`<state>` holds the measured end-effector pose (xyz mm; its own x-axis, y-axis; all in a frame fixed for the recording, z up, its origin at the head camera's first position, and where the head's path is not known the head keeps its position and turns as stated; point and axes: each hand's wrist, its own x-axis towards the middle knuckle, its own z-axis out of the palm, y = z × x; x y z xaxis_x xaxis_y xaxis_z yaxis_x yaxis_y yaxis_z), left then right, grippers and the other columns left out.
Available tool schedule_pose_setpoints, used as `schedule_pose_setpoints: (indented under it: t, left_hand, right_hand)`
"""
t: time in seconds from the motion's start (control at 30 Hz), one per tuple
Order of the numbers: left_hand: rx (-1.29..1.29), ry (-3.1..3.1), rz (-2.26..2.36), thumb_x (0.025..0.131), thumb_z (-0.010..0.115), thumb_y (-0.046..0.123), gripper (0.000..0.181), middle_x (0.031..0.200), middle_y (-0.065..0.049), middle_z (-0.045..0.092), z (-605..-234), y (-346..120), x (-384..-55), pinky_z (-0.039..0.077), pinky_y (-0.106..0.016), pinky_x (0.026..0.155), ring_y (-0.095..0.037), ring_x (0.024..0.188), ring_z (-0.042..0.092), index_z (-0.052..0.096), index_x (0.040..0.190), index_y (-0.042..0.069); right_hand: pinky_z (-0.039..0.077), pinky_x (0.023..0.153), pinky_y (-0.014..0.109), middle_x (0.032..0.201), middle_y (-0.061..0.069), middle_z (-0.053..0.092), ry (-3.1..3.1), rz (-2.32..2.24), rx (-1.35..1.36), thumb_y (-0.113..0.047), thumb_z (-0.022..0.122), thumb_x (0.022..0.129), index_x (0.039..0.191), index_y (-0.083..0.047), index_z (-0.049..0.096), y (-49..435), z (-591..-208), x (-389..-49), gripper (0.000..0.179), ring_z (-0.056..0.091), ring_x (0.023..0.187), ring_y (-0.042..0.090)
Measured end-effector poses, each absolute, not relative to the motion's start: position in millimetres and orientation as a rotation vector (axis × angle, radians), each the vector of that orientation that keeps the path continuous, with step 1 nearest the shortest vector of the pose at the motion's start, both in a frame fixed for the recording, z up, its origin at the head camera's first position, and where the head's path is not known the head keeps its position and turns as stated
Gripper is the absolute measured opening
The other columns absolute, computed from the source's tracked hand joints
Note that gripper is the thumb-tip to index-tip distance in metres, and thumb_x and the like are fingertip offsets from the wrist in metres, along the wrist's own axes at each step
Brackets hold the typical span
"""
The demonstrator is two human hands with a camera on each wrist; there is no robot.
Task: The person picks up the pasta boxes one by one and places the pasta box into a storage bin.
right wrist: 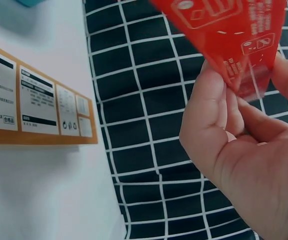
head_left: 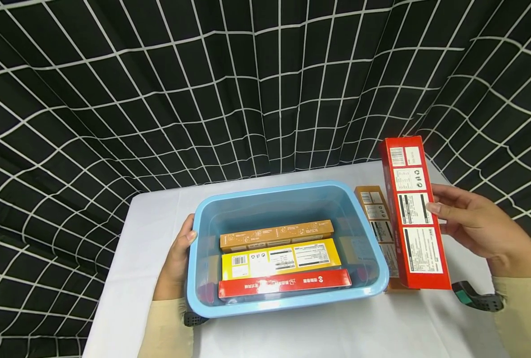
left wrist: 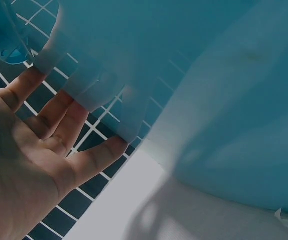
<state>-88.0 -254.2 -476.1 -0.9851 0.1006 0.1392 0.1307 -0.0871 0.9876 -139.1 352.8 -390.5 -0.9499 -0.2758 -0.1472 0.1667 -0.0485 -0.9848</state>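
Note:
My right hand grips a long red box by its right side, holding it above the table to the right of a blue plastic bin. In the right wrist view, the thumb and fingers hold the end of that red box. My left hand holds the bin's left rim, thumb on top and fingers against the outer wall. Inside the bin lie an orange-brown box, a yellow box and another red box, side by side.
A second orange-brown box lies on the white-covered table, just right of the bin and partly hidden by the held red box. Black cloth with a white grid hangs behind the table and at both sides.

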Motion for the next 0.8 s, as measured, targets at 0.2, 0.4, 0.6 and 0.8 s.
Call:
schedule_pose_setpoints:
  t: [0.2,0.4,0.6,0.8]
  left_hand:
    - [-0.282,-2.113,-2.284,0.101,0.041,0.034,0.056,0.137,-0.028,0.052,-476,-254,-88,0.051,-0.047,0.096,-0.037,0.120,0.051,0.048,0.151,0.009]
    - [-0.272,-2.116,-2.283,0.101,0.040,0.035,0.056,0.137,-0.027,0.052,-476,-255,-88,0.051,-0.047,0.096,-0.038,0.120,0.051,0.048,0.151,0.009]
    - [-0.270,-2.123,-2.267,0.101,0.040,0.035,0.056,0.139,-0.029,0.052,-476,-254,-88,0.052,-0.048,0.096,-0.038,0.121,0.052,0.049,0.151,0.009]
    - [-0.290,-2.108,-2.281,0.101,0.039,0.032,0.056,0.140,-0.031,0.050,-475,-253,-88,0.052,-0.047,0.097,-0.038,0.121,0.053,0.047,0.151,0.007]
  right_hand:
    - [0.064,0.078,0.039,0.129,0.001,0.071,1.991,-2.081,-0.102,0.002,0.057,0.110,0.141,-0.028,0.071,348,-388,-138,0.045,0.072,0.104,0.020]
    - [0.064,0.077,0.040,0.133,0.002,0.066,2.017,-2.106,-0.108,0.004,0.059,0.109,0.146,-0.024,0.067,345,-383,-135,0.047,0.070,0.107,0.019]
    - [0.064,0.076,0.039,0.136,0.002,0.063,2.036,-2.119,-0.117,0.004,0.059,0.108,0.149,-0.022,0.064,342,-378,-134,0.048,0.069,0.109,0.018]
    - [0.063,0.075,0.037,0.137,0.003,0.060,2.110,-2.143,-0.090,0.003,0.061,0.108,0.151,-0.021,0.063,335,-372,-131,0.049,0.067,0.111,0.018]
